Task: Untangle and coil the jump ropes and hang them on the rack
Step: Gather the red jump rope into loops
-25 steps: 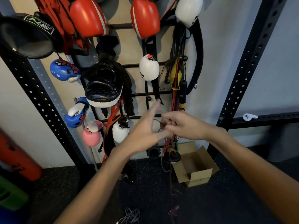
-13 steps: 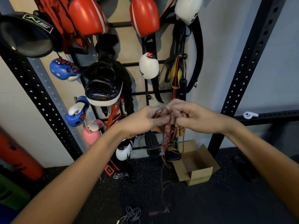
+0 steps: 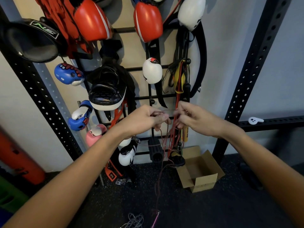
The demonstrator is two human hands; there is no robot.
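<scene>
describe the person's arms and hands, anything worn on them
The left arm and right arm are bare, with no sleeves in view up to the frame's edge. The left hand and right hand wear no gloves, and no watch, bracelet or ring shows.

Walls were pale grey paint (image 3: 230,46), with a beige panel (image 3: 130,50) mid-frame. Floor was black speckled rubber matting (image 3: 230,209). A black perforated steel upright (image 3: 41,99) stood left and a second black upright (image 3: 256,55) right, with a black perforated crossbeam (image 3: 279,122) off it. An open brown cardboard box (image 3: 203,180) sat on the floor near the wall. Light was dim and soft.
</scene>
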